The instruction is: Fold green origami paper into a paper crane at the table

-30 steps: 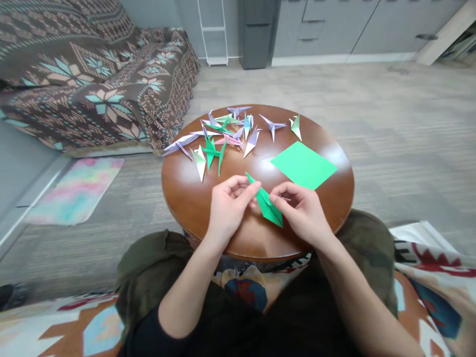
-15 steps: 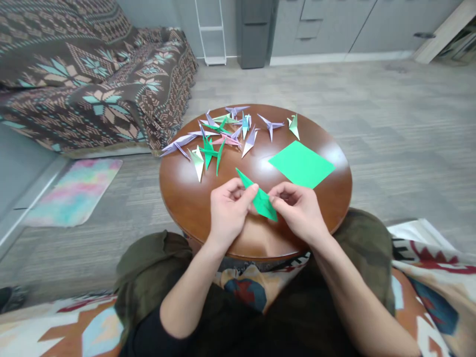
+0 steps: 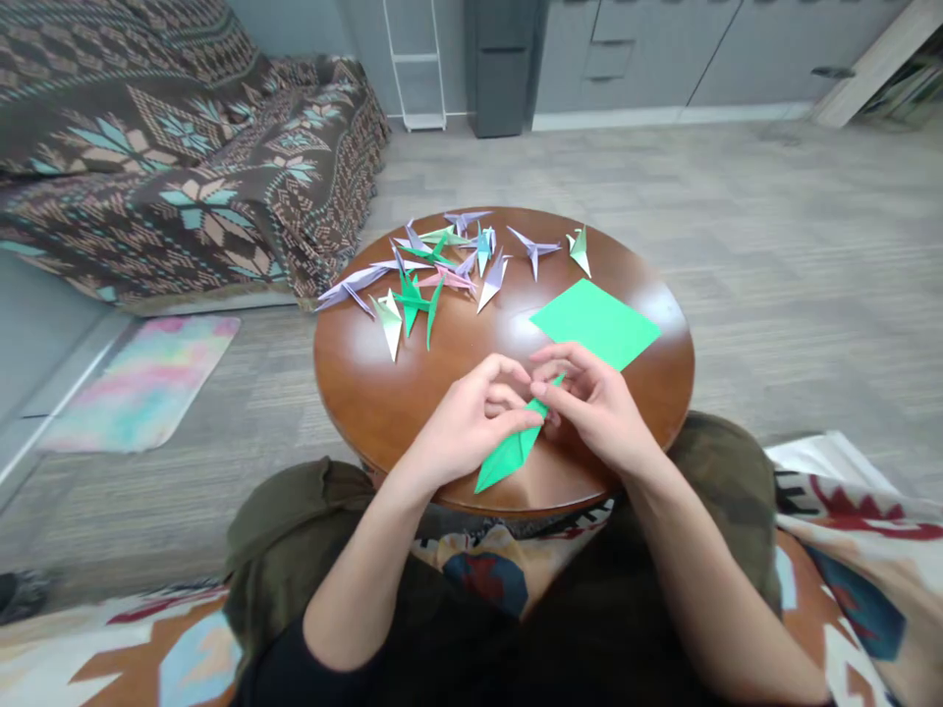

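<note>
A green piece of origami paper (image 3: 510, 457), folded into a narrow diamond, slants between my hands above the near part of the round wooden table (image 3: 398, 412). My left hand (image 3: 482, 417) pinches it near its middle, thumb on top. My right hand (image 3: 589, 398) grips its upper end between thumb and fingers, which partly hide that end. Just beyond my right hand lies a flat green sheet of paper (image 3: 596, 319), turned cornerwise. Folded paper cranes in purple, green, pink and blue crowd the far left of the table, among them a green crane (image 3: 416, 302).
A pale green crane (image 3: 580, 252) and a purple crane (image 3: 533, 250) stand apart at the back of the table. My knees (image 3: 295, 520) flank its near edge. A sofa with a patterned cover (image 3: 243, 187) is at the left, and a pastel mat (image 3: 147, 383) lies on the floor.
The folded green paper has been turned, so its lower point now aims toward the near left instead of the near right. My hands have come closer together around it.
</note>
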Tool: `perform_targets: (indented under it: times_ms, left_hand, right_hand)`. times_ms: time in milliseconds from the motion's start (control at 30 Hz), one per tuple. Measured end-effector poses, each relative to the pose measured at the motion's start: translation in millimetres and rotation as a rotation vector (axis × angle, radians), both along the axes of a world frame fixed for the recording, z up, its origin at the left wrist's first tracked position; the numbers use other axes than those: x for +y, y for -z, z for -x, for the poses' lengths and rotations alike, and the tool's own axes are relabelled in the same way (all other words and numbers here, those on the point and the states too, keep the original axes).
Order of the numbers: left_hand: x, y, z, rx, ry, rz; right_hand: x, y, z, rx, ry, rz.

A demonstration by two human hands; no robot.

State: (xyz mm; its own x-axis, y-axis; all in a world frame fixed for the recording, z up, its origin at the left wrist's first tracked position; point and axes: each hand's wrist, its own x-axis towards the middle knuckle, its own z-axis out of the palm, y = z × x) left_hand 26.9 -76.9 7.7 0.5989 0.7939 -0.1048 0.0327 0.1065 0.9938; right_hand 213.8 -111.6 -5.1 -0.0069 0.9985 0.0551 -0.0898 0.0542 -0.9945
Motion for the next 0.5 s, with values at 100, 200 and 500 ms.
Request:
perform_targets:
  times_ms: [100, 200, 500]
  left_hand:
    - [7.4, 3.1, 7.0, -0.085, -0.121, 0.054]
    - [13.2, 6.4, 12.4, -0.269, -0.280, 0.073]
    - [2.0, 11.8, -6.7, -0.174, -0.301, -0.268]
  right_hand:
    - [2.3, -0.1, -4.7, 0.008, 0.069, -0.019]
    - [5.4, -1.5, -7.1, -0.005, 0.291, -0.093]
    - [-0.4, 0.7, 9.1, -0.068, 0.250, -0.162]
